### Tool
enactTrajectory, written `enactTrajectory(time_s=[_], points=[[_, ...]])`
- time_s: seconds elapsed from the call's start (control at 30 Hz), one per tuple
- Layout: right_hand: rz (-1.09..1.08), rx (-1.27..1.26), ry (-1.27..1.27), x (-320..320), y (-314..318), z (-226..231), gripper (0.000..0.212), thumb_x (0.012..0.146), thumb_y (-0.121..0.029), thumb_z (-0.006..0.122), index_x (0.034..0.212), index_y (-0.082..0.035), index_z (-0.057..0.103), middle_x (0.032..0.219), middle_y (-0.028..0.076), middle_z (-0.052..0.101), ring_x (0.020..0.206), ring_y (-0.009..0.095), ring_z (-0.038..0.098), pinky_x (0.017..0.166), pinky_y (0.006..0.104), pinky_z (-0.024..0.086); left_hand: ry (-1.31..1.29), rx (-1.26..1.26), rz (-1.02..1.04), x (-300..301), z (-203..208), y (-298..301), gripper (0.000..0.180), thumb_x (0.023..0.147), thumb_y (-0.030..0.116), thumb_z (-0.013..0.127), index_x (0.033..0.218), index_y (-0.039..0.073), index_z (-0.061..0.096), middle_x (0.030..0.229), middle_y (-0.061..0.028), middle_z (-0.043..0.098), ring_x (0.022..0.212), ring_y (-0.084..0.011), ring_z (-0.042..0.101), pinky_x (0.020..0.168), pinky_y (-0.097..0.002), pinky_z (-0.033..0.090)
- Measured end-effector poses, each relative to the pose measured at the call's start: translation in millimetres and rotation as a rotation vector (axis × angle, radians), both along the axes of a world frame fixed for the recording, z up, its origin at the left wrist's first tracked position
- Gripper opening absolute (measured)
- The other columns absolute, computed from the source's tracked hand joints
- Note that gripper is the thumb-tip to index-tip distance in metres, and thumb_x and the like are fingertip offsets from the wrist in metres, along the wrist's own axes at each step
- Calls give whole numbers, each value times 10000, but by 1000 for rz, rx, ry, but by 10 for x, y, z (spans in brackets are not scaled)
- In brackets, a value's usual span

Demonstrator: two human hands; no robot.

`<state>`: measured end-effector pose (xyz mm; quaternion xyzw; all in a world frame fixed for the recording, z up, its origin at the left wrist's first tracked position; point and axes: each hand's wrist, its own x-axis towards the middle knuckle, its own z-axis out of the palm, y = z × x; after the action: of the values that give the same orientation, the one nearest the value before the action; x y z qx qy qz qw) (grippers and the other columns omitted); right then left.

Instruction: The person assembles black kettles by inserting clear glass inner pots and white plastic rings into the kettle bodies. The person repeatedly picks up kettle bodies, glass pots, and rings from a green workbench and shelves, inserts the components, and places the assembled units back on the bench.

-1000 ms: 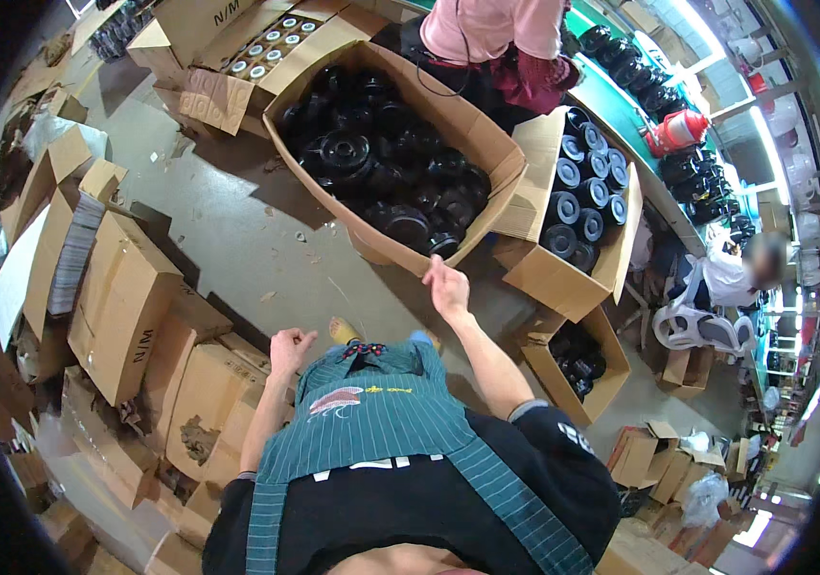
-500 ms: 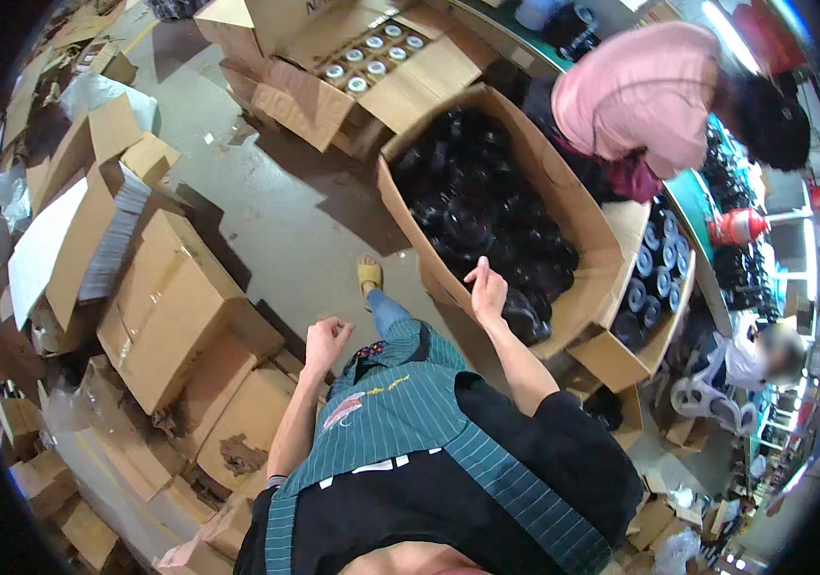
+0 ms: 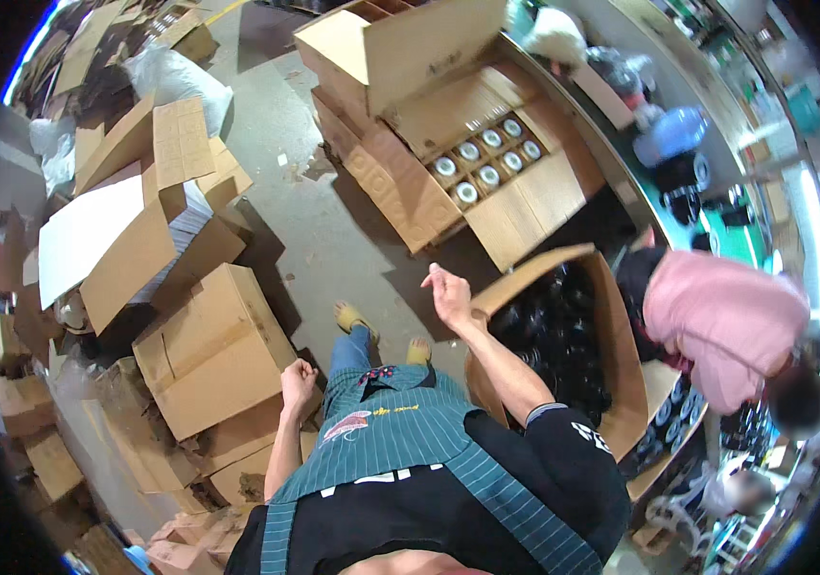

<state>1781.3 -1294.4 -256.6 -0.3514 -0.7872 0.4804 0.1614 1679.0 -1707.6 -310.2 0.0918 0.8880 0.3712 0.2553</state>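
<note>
My left hand [image 3: 298, 381] hangs in front of my apron, its fingers curled into a loose fist with nothing visible in it. It is nearest to a large closed carton [image 3: 213, 350] on my left. My right hand [image 3: 448, 295] is held out ahead with its fingers loosely bent and apart, nothing seen in them. Beside my right forearm stands a tall open carton [image 3: 628, 369] full of glossy black parts [image 3: 554, 335]. Ahead of the right hand, an open carton [image 3: 408, 196] holds white-topped cylindrical items [image 3: 488, 175] in dividers.
A person in a pink top [image 3: 721, 311] bends beyond the black parts. A workbench [image 3: 611, 158] runs along the right. Stacked cartons and an open box with white sheets [image 3: 93, 230] line the left. Grey floor [image 3: 295, 230] shows between, under my sandalled feet.
I have stepped forward, and the cartons on the right now sit closer to my side. My right hand has moved off the black parts to over the floor, its index finger more bent.
</note>
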Motion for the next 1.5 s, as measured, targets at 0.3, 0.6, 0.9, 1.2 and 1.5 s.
enactTrajectory(time_s=[0.3,0.6,0.9,1.2,1.5], points=[[364,-48,-217,-2623,77,-71,483,1079,-482,414,981,-102,696,965,191,723,963,411,684,813,499,525,45,-169,40,-2280,110,433,450,869,317,801,648,37,527,576,-127,552,542,-254,543,587,-418,475],[56,-37,-260,-4477,761,-155,459,1063,-433,503,1304,-50,573,1241,209,664,1076,314,682,937,446,529,195,2,-334,-5507,667,2286,481,895,364,778,683,26,508,575,-145,532,534,-305,532,569,-425,455],[-290,279,23,-7269,1957,-189,481,1040,-394,554,1348,-26,530,1283,227,573,1208,423,532,1053,508,432,144,34,-547,-7501,647,3187,388,951,346,683,833,-14,597,722,-255,559,622,-375,532,630,-463,469],[-380,361,-351,-8570,3631,-881,695,1028,-433,556,1560,-32,357,1602,260,348,1505,443,263,1240,553,217,-181,41,-110,-9502,66,3123,448,1063,375,530,887,-3,693,684,-85,669,617,-153,616,602,-344,493],[-721,633,-706,-9200,3907,-592,437,1059,-409,501,1258,-36,609,1291,201,604,1253,385,501,1089,524,353,16,-101,-677,-12745,-357,4022,343,1034,306,602,953,-9,708,711,-77,690,646,-167,660,610,-344,520]])
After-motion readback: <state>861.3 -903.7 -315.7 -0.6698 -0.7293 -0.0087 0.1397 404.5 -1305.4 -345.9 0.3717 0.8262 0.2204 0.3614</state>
